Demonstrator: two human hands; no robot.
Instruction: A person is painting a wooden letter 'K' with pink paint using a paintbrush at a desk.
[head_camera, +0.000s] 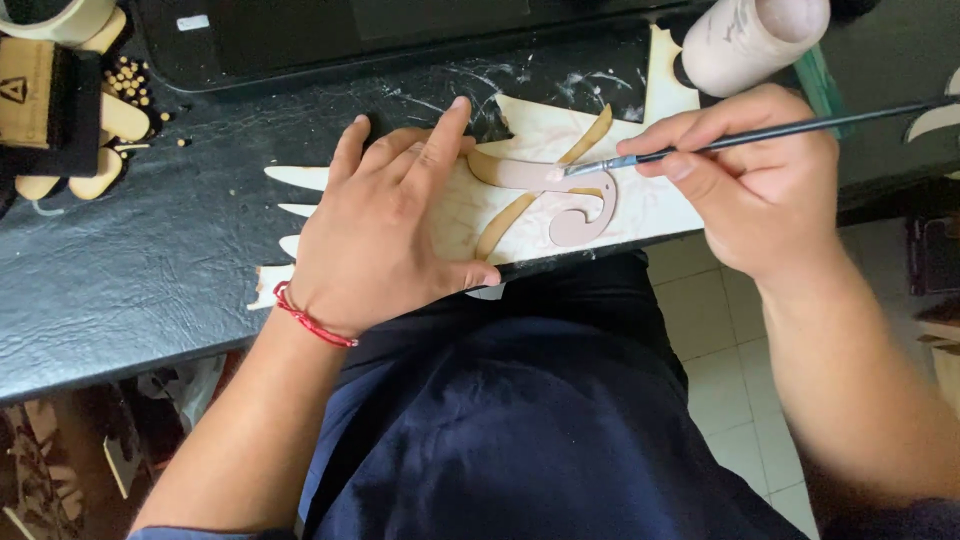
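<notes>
Flat wooden cutout shaped like a curling scroll (560, 195), mostly coated in pale pink paint, lying on a cream spiky-edged sheet (660, 205) at the near edge of a black tabletop (150, 270). Right hand (760, 185) pinching a thin dark-handled paintbrush (760, 133), tip touching the scroll's upper arm; left hand (385, 235) pressed flat, fingers spread, pinning the sheet. Scroll's left end hidden under the fingers, so unpainted remainder hard to judge; pale cylindrical container (750, 40) cut off above.

The left hand (385, 225) is lying palm down with its fingers spread, forefinger stretching ahead of the others and thumb sticking out sideways; a red string is circling its wrist. The right hand (755, 175) is pinching closed, thumb and forefinger tips meeting, remaining fingers curling beneath.
</notes>
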